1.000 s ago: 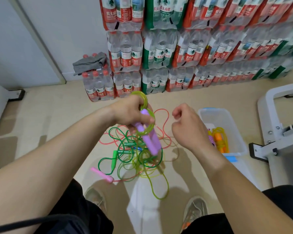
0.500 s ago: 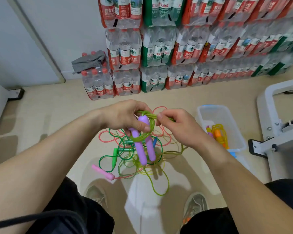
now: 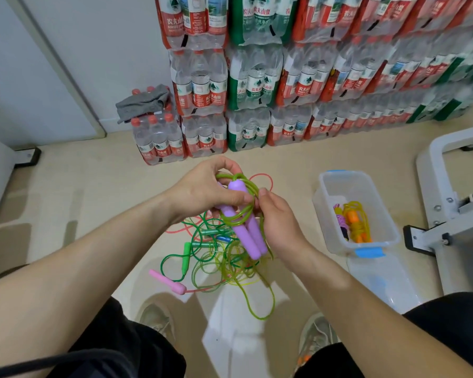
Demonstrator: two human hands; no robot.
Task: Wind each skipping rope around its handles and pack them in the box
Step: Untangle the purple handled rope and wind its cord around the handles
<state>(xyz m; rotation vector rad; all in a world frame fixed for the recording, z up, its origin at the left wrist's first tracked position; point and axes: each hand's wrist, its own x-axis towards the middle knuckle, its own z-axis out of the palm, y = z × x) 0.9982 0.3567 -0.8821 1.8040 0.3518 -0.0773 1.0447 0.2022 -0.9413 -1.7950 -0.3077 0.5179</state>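
Note:
My left hand (image 3: 202, 190) grips the two purple handles (image 3: 245, 231) of a skipping rope, held together and pointing down towards me. Its light-green cord (image 3: 242, 192) loops around the handles' upper part, and the loose end trails to the floor (image 3: 260, 309). My right hand (image 3: 277, 222) pinches that cord beside the handles. Below lies a tangle of ropes (image 3: 208, 249): a green-handled one (image 3: 186, 256), a pink-handled one (image 3: 166, 281), a red cord. The clear plastic box (image 3: 325, 211) stands to the right and holds a wound orange-handled rope (image 3: 354, 225).
Stacked packs of bottled water (image 3: 257, 85) line the back wall, with a grey cloth (image 3: 142, 103) on one pack. A white metal frame (image 3: 453, 203) stands at the right. The box's lid (image 3: 377, 276) lies in front of the box. My shoes (image 3: 316, 336) are below.
My right hand came in from the right, took the green cord and moved it down beside the handles. The cord now loops lower around the purple handles.

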